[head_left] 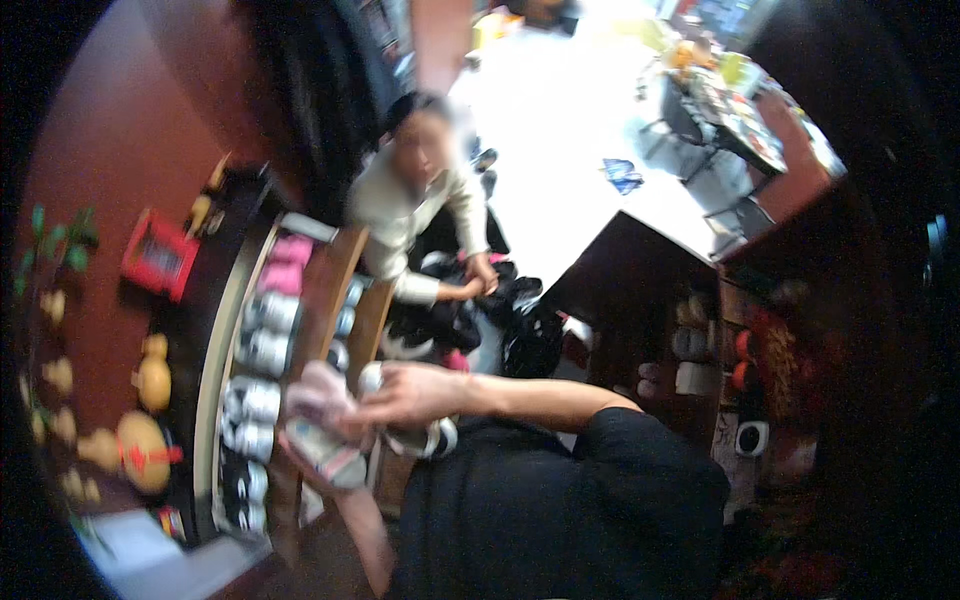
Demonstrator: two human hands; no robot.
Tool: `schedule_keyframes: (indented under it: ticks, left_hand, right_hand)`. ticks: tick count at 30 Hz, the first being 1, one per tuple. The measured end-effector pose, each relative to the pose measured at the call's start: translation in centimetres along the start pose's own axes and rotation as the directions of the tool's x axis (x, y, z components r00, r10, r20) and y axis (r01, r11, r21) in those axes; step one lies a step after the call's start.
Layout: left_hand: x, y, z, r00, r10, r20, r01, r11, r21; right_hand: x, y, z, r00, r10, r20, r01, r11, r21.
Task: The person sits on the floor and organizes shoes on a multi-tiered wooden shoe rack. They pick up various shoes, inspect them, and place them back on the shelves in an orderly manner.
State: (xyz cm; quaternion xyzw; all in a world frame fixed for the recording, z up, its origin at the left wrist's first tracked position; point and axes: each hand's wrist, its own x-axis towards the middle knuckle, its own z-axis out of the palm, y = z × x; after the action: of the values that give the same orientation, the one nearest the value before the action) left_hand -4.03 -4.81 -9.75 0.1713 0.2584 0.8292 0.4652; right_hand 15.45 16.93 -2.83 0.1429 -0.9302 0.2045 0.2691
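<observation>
Beside the shoe shelf, my left hand (pixel 300 456) is closed around a pale shoe (pixel 335 462) with a pinkish stripe, its fingers partly hidden. A pale pink shoe (pixel 322 392) lies right against it. My right hand (pixel 415 393) reaches across from the right with its fingers curled, closed at the edge of the pink shoe. Motion blur smears the fingertips there. Below the right wrist shows a white shoe (pixel 430 440) with a dark band. Several pairs of shoes, white ones (pixel 250 405) and pink ones (pixel 288 265), line the wooden shelf (pixel 325 315) beyond.
A person (pixel 415 200) in a light top sits ahead, hands together, near a dark heap (pixel 465 315). Gourd ornaments (pixel 145 450) and a red box (pixel 160 255) stand left. A dark cabinet (pixel 630 280) is right, with a table (pixel 750 135) and chairs (pixel 690 130) farther off.
</observation>
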Motion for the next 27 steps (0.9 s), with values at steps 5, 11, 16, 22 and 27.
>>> schedule_keyframes:
  ticks: [5,11,16,22,27]
  left_hand:
    - [-0.1,0.4,6.4,0.95,-0.061,-0.306,0.036,0.996,-0.086]
    - [0.2,0.7,6.8,0.988,-0.058,-0.141,-0.005,0.912,-0.411]
    - [-0.4,1.3,9.6,0.951,-0.033,-0.308,-0.079,0.936,-0.344]
    - [-1.8,1.5,6.0,0.998,0.013,-0.065,-0.045,0.86,-0.509]
    - [-3.3,1.3,5.2,0.961,0.028,-0.275,-0.175,0.832,-0.527]
  right_hand:
    - [-0.3,0.3,-0.6,0.984,0.117,0.134,-0.122,0.992,0.031]
    - [1.3,-0.7,-1.8,0.969,0.236,0.073,-0.247,0.934,0.259]
    - [1.5,-0.1,-1.0,0.97,0.227,0.087,-0.243,0.909,0.34]
    - [1.5,-0.3,-0.4,0.977,0.188,0.098,-0.207,0.947,0.244]
    - [1.2,-0.1,-0.4,0.972,0.222,0.075,-0.233,0.947,0.222]
